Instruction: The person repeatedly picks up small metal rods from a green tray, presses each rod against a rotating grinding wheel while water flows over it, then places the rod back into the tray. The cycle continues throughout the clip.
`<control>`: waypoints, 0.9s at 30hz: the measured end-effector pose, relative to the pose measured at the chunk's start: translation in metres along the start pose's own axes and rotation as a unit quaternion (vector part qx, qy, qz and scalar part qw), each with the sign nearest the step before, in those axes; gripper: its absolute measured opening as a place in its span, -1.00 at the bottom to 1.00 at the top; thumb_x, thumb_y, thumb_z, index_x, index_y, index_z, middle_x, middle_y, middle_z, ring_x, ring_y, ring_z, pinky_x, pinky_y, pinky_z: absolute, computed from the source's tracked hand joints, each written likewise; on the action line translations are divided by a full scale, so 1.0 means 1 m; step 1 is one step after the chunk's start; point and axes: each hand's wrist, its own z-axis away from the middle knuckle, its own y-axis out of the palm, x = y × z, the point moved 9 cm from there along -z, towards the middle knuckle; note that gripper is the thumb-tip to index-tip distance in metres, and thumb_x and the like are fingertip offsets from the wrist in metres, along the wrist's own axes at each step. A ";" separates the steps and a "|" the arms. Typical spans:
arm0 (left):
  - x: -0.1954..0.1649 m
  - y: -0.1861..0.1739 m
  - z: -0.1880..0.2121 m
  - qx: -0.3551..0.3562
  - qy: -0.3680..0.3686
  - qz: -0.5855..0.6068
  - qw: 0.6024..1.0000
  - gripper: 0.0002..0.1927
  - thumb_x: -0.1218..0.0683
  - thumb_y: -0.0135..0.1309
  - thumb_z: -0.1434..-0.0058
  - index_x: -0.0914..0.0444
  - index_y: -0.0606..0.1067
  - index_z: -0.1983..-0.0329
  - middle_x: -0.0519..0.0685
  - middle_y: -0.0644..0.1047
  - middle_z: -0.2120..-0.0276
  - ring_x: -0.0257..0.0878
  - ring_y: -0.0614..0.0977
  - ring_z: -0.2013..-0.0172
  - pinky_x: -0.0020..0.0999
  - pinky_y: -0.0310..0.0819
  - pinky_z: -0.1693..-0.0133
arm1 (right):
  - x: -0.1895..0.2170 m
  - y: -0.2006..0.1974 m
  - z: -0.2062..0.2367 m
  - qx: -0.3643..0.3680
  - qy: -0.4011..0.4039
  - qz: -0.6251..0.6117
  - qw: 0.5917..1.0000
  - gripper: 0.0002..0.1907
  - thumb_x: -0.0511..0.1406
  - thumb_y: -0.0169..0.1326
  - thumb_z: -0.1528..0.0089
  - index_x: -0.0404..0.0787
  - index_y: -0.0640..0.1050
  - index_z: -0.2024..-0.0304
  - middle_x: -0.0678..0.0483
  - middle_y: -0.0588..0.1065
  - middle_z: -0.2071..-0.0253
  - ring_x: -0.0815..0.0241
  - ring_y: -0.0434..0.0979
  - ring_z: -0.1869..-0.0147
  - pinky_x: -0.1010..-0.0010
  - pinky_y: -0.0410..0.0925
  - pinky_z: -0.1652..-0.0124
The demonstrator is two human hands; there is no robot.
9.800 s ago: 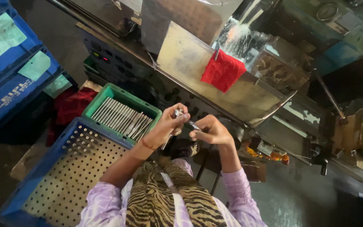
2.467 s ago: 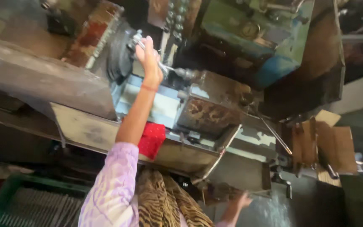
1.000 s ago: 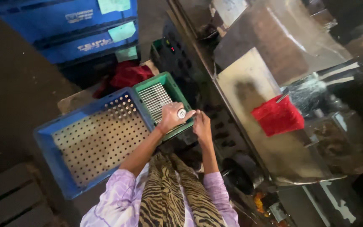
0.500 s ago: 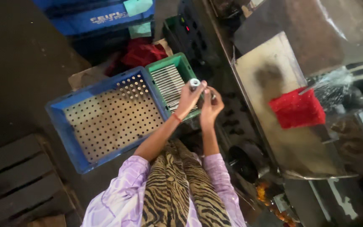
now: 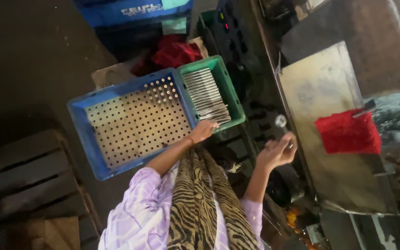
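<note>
Hands at rod tray, centre frame.
Left hand [image 5: 203, 131]: fingers together on rods [image 5: 208, 96] in green tray [image 5: 234, 96]. Right hand [image 5: 276, 151]: clamped on metal rod [image 5: 282, 125]. Blue crate [image 5: 82, 125] left.

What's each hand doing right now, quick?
Left hand: reaching into the green crate, fingers on the metal rods; grip cannot be told.
Right hand: raised, holding a small metal part.
</note>
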 end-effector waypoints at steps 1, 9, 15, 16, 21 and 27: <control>-0.001 -0.012 0.000 -0.023 0.028 0.008 0.999 -0.86 0.18 0.07 -0.24 0.24 0.56 0.15 0.17 0.60 0.28 0.19 0.62 0.22 0.05 0.46 0.14 | -0.005 -0.010 0.006 -0.006 0.000 0.026 1.000 -0.80 -0.28 0.22 -0.37 -0.30 0.55 0.10 0.19 0.38 0.42 0.47 0.15 0.56 0.56 0.11 0.56; 0.126 -0.166 0.061 -0.040 -0.355 -0.263 0.896 -0.71 0.08 -0.10 -0.30 0.39 0.54 0.19 0.30 0.58 0.45 0.23 0.64 0.40 0.12 0.50 0.34 | -0.007 -0.085 0.033 -0.017 0.019 0.194 0.981 -0.69 -0.22 0.19 -0.38 -0.36 0.54 0.00 0.20 0.36 0.44 0.45 0.17 0.54 0.52 0.08 0.56; 0.133 -0.176 0.045 -0.030 -0.339 -0.305 0.890 -0.83 0.27 -0.01 -0.17 0.36 0.61 0.31 0.35 0.60 0.32 0.22 0.67 0.25 0.04 0.57 0.20 | -0.013 -0.082 0.031 0.000 0.016 0.220 0.975 -0.67 -0.22 0.18 -0.38 -0.41 0.53 0.00 0.20 0.36 0.45 0.44 0.20 0.54 0.53 0.09 0.56; 0.133 -0.177 0.042 -0.015 -0.341 -0.302 0.890 -0.84 0.24 0.01 -0.21 0.36 0.61 0.31 0.33 0.61 0.33 0.20 0.66 0.26 0.04 0.56 0.22 | -0.015 -0.078 0.032 0.003 0.014 0.216 0.976 -0.67 -0.23 0.18 -0.38 -0.42 0.53 0.01 0.20 0.36 0.44 0.44 0.20 0.54 0.53 0.09 0.56; 0.114 -0.209 0.036 -0.017 -0.301 -0.267 0.915 -0.58 -0.15 0.16 -0.34 0.34 0.57 0.29 0.15 0.60 0.43 -0.03 0.63 0.45 -0.05 0.50 0.35 | -0.015 -0.058 0.042 0.040 0.011 0.255 0.966 -0.71 -0.28 0.14 -0.38 -0.41 0.56 -0.01 0.20 0.41 0.42 0.45 0.25 0.50 0.54 0.14 0.52; 0.055 -0.168 0.019 -0.188 -0.232 0.237 0.925 -0.61 -0.11 0.02 -0.36 0.21 0.50 -0.10 -0.13 0.48 0.42 -0.30 0.47 0.43 -0.28 0.39 0.41 | -0.012 -0.010 0.050 0.118 0.042 0.213 0.969 -0.74 -0.30 0.12 -0.38 -0.40 0.56 -0.01 0.20 0.42 0.39 0.46 0.28 0.46 0.57 0.14 0.50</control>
